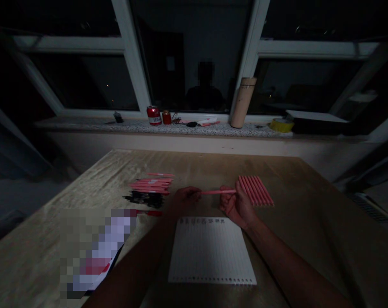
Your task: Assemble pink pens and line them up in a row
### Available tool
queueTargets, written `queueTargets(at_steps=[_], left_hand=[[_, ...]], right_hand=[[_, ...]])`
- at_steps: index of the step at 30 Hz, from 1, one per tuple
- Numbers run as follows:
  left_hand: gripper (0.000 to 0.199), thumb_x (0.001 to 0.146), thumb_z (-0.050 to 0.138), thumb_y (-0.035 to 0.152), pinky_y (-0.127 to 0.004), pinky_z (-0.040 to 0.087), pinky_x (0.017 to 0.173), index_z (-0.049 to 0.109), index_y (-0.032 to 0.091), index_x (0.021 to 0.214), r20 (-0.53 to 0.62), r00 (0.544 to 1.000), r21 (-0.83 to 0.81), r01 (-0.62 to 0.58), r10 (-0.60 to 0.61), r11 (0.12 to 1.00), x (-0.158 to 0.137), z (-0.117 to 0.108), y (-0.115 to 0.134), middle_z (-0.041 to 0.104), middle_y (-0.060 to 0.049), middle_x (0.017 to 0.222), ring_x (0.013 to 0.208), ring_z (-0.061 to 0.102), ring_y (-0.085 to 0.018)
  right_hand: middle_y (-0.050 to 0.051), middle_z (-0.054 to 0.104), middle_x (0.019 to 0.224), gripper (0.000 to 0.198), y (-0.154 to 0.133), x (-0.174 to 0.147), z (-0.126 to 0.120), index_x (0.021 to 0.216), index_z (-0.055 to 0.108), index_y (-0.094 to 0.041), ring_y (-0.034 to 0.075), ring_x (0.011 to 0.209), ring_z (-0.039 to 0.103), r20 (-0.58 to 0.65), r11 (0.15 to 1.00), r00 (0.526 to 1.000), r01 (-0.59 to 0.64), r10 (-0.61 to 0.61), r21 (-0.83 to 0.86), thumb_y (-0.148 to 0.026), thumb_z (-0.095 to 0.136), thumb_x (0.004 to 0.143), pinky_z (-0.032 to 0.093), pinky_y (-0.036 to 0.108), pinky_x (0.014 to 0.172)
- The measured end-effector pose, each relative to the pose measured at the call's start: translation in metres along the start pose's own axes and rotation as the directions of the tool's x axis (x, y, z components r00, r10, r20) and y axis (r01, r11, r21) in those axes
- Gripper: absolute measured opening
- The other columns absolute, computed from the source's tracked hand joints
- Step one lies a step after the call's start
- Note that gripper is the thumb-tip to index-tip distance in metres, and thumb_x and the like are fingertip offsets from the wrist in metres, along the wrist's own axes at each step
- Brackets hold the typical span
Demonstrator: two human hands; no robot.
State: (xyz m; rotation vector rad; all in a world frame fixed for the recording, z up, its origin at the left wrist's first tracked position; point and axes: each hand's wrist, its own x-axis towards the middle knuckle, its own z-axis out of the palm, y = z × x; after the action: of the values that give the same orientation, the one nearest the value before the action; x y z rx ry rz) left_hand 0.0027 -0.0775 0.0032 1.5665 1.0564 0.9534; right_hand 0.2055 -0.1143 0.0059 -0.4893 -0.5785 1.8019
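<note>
A slim pink pen (pixel 217 192) is held level above the top of a lined notebook page. My right hand (pixel 237 203) grips its right end, fingers curled and thumb along it. At the other end, the fingertips of my left hand (pixel 185 199) are pinched together on the pen's tip; the dim light hides detail there. Just right of my right hand lies a neat row of pink pens (pixel 256 191). Beyond my left hand is a looser pile of pink pen pieces (pixel 152 184), with a heap of black pen parts (pixel 145 198) in front of it.
The spiral-holed notebook page (pixel 211 252) lies under my forearms. A red pen (pixel 150 213) and a blurred-out pack (pixel 107 244) are at left on the cloth-covered table (pixel 309 239). The windowsill holds a red can (pixel 154 115), a tall cylinder (pixel 243 102) and yellow tape (pixel 281 125).
</note>
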Motion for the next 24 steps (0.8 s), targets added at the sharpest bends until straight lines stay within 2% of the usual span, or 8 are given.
queueTargets(at_steps=[3, 6, 8, 11, 14, 18, 21, 24], left_hand=[[0.031, 0.071, 0.059, 0.042, -0.019, 0.035, 0.055, 0.061, 0.012, 0.075, -0.023, 1.000, -0.115, 0.000, -0.002, 0.993, 0.001, -0.003, -0.002, 0.052, 0.002, 0.059, 0.055, 0.044, -0.008], [0.031, 0.070, 0.061, 0.041, -0.019, 0.034, 0.054, 0.061, 0.012, 0.078, -0.039, 0.999, -0.195, 0.027, -0.035, 0.980, 0.003, -0.005, -0.007, 0.053, 0.002, 0.058, 0.054, 0.044, -0.008], [0.030, 0.070, 0.062, 0.040, -0.019, 0.034, 0.054, 0.060, 0.012, 0.080, -0.028, 0.999, -0.234, 0.033, -0.040, 0.972, 0.004, -0.006, -0.011, 0.054, 0.002, 0.059, 0.055, 0.045, -0.008], [0.030, 0.070, 0.063, 0.040, -0.019, 0.035, 0.055, 0.060, 0.012, 0.082, -0.016, 0.999, -0.270, 0.040, -0.046, 0.962, 0.005, -0.006, -0.014, 0.055, 0.001, 0.062, 0.056, 0.047, -0.008], [0.031, 0.070, 0.064, 0.040, -0.019, 0.035, 0.055, 0.060, 0.012, 0.083, -0.019, 0.999, -0.277, 0.043, -0.050, 0.960, 0.005, -0.005, -0.012, 0.055, 0.001, 0.062, 0.056, 0.047, -0.007], [0.035, 0.071, 0.062, 0.040, -0.020, 0.038, 0.056, 0.059, 0.012, 0.093, -0.032, 0.999, -0.288, 0.029, -0.040, 0.957, 0.004, -0.004, -0.010, 0.057, 0.000, 0.065, 0.057, 0.049, -0.008], [0.040, 0.071, 0.062, 0.041, -0.021, 0.040, 0.057, 0.056, 0.012, 0.098, -0.026, 1.000, -0.312, 0.001, -0.009, 0.950, 0.005, -0.002, -0.013, 0.059, -0.003, 0.075, 0.059, 0.051, -0.008], [0.043, 0.067, 0.066, 0.040, -0.021, 0.040, 0.055, 0.055, 0.012, 0.097, 0.013, 1.000, -0.311, 0.004, 0.000, 0.950, 0.007, 0.001, -0.019, 0.058, -0.002, 0.075, 0.057, 0.051, -0.008]], right_hand=[[0.003, 0.066, 0.065, 0.032, -0.005, -0.001, -0.004, 0.091, 0.064, -0.014, 0.012, 0.055, 0.059, 0.055, 0.992, 0.996, -0.059, 0.065, -0.113, -0.042, 0.054, 0.081, 0.046, 0.026, 0.055], [0.006, 0.068, 0.070, 0.028, -0.012, -0.003, -0.008, 0.097, 0.062, -0.014, 0.013, 0.055, 0.060, 0.073, 0.935, 0.986, -0.114, 0.147, -0.336, -0.031, 0.063, 0.075, 0.045, 0.026, 0.054], [0.005, 0.068, 0.068, 0.026, -0.014, -0.004, -0.011, 0.092, 0.062, -0.015, 0.011, 0.049, 0.056, 0.044, 0.847, 0.982, -0.136, 0.184, -0.514, -0.028, 0.067, 0.070, 0.042, 0.024, 0.050], [0.001, 0.064, 0.060, 0.020, -0.013, -0.006, -0.012, 0.077, 0.063, -0.014, 0.007, 0.044, 0.047, 0.004, 0.643, 0.986, -0.107, 0.168, -0.758, -0.031, 0.068, 0.068, 0.034, 0.020, 0.045], [-0.002, 0.056, 0.053, 0.020, -0.013, -0.010, -0.008, 0.069, 0.063, -0.013, 0.006, 0.045, 0.043, 0.021, 0.465, 0.990, -0.048, 0.143, -0.884, -0.033, 0.066, 0.069, 0.030, 0.019, 0.044], [-0.002, 0.057, 0.055, 0.019, -0.020, -0.014, -0.001, 0.072, 0.065, -0.013, 0.007, 0.049, 0.046, 0.000, 0.415, 0.989, -0.061, 0.145, -0.908, -0.030, 0.068, 0.065, 0.034, 0.020, 0.047], [0.000, 0.061, 0.060, 0.019, -0.034, -0.016, -0.006, 0.072, 0.067, -0.013, 0.009, 0.052, 0.050, -0.068, 0.417, 0.996, -0.083, 0.049, -0.905, -0.028, 0.069, 0.061, 0.038, 0.021, 0.051], [0.001, 0.062, 0.059, 0.020, -0.058, -0.017, -0.023, 0.074, 0.069, -0.013, 0.009, 0.049, 0.049, -0.161, 0.360, 0.965, -0.078, -0.206, -0.930, -0.028, 0.069, 0.059, 0.036, 0.021, 0.046]])
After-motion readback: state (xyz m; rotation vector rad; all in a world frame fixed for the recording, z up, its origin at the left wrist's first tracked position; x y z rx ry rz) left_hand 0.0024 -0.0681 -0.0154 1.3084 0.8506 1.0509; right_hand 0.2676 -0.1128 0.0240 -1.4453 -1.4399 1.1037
